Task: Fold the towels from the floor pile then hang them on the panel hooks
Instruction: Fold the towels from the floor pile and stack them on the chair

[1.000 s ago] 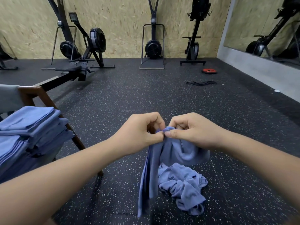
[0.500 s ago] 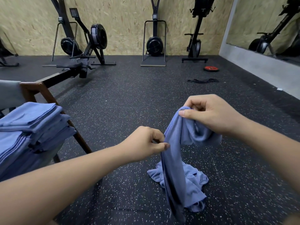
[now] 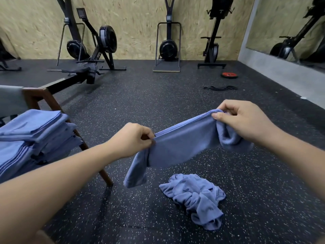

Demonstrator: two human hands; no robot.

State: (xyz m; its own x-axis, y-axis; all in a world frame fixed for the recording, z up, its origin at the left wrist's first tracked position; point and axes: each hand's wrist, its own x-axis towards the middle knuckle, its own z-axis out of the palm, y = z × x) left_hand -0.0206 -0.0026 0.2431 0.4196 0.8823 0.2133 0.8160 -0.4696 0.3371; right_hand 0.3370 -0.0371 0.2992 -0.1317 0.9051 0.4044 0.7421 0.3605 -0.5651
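Speckled rubber floor (image 3: pixel 158 103) | rowing machine (image 3: pixel 98 50) at chipboard wall (image 3: pixel 137 23) | left hand (image 3: pixel 133 138), right hand (image 3: pixel 241 120): grip pinches towel (image 3: pixel 182 143)

Gym, rowing machine (image 3: pixel 91 55) on speckled rubber floor (image 3: pixel 140 106), red weight plate (image 3: pixel 229 75), wall mirror (image 3: pixel 288 29)

Speckled black floor (image 3: pixel 175 106), chipboard wall (image 3: pixel 137 23)

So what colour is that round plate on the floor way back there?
The weight plate is red with a dark middle; head view.
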